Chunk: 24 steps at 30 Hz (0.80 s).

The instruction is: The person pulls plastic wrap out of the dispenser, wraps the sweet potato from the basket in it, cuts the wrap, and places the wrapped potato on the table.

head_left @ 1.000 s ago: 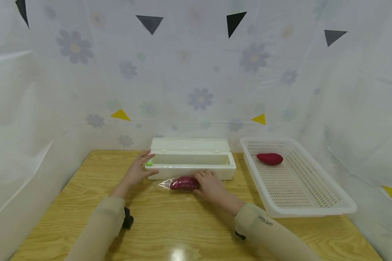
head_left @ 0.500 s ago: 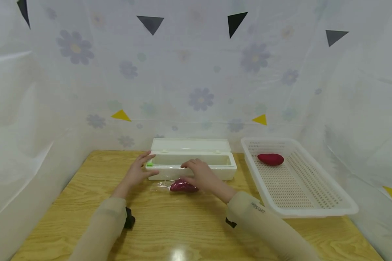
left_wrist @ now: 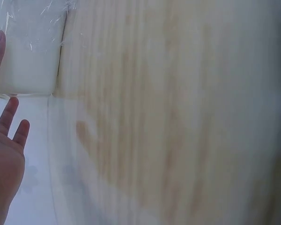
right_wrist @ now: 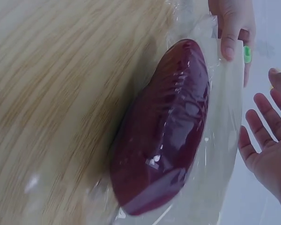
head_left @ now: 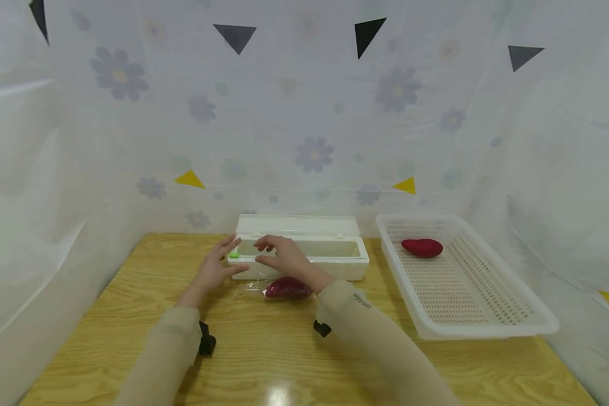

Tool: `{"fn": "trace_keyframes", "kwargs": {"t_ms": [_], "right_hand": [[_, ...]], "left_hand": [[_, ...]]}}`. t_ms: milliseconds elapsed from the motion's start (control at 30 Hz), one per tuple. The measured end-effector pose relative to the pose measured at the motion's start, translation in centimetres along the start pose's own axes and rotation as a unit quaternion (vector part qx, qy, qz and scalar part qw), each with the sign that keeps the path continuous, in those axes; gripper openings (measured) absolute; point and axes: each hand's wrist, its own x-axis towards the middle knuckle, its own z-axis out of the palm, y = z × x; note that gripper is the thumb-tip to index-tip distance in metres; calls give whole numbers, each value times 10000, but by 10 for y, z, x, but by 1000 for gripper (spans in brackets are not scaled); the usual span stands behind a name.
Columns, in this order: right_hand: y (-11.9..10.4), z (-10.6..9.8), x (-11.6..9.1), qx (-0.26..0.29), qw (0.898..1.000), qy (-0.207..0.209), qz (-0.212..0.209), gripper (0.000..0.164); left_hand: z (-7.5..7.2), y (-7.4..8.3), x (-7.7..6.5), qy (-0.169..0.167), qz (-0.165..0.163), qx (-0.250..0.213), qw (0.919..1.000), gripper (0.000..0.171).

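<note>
A white cling film dispenser box [head_left: 337, 269] stands on the table with its lid tilted back. My left hand [head_left: 214, 269] holds its left end, thumb along the front face and fingers at the side. Beside that hand sits a green slide cutter [head_left: 234, 255] on the box's front edge. Over the left half of the box is my right hand [head_left: 288, 258], fingers loosely bent and nothing between them. A dark red sweet potato [right_wrist: 164, 131] lies against the box front, covered in clear cling film [head_left: 251, 288] that reaches up to the front edge.
A white perforated basket [head_left: 487, 329] stands to the right, with another red sweet potato [head_left: 423, 248] near its back. Pale flowered sheeting [head_left: 304, 113] encloses the wooden table [head_left: 264, 355] at the back and sides.
My right hand has left the sweet potato and moved up and left over the dispenser, near the green cutter. My left hand has stayed at the box's left end.
</note>
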Motion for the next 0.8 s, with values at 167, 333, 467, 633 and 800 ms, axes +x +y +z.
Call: {"fn": "trace_keyframes", "kwargs": {"t_ms": [167,333,467,633,800], "right_hand": [[-1,9,13,350,9994,-10,7,30],[-7,13,25,452,9988,-183,106,26],[-11,17,33,468,9982,-304,231,25],[-11,23,38,564,9965,-510,358,26],[-12,27,40,573,9961,-543,403,26]], "left_hand": [[1,1,0,37,-1,-116,9999,82],[1,1,0,84,-4,-166,9998,81],[-1,2,0,131,25,-209,9997,80],[-1,5,-2,77,-39,-276,9996,80],[-1,6,-4,32,-101,-266,9996,78]]}}
